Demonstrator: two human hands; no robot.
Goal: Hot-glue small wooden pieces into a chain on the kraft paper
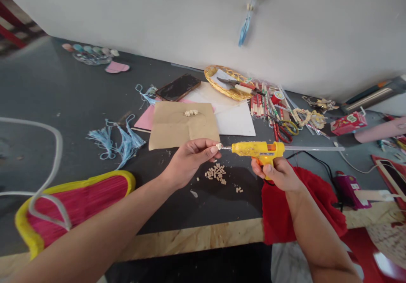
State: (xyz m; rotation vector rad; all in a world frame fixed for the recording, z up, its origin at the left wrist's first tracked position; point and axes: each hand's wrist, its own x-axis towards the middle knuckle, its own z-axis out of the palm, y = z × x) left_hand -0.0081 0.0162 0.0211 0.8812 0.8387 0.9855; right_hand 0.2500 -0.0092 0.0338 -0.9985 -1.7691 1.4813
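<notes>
My left hand [203, 152] pinches a small cream bead cluster [219, 146] between thumb and finger. Wrapped around the handle of a yellow hot glue gun [253, 149] is my right hand [279, 173], and the gun's metal nozzle meets or nearly meets the cluster. A long clear glue stick [312, 148] sticks out of the gun's back end. Below the nozzle, small wooden pieces [216, 173] lie in a loose pile on the dark tabletop. Beyond my left hand, a short row of cream beads [191, 113] on a thin thread rests on a brown paper sheet [180, 130].
Blue tassels [119, 141] and a pink-and-yellow woven piece [79, 198] lie at left. A phone [178, 87], a wicker basket [226, 82] with pliers, and scissors [282, 130] sit behind. A red cloth [304, 207] hangs over the front edge under my right arm.
</notes>
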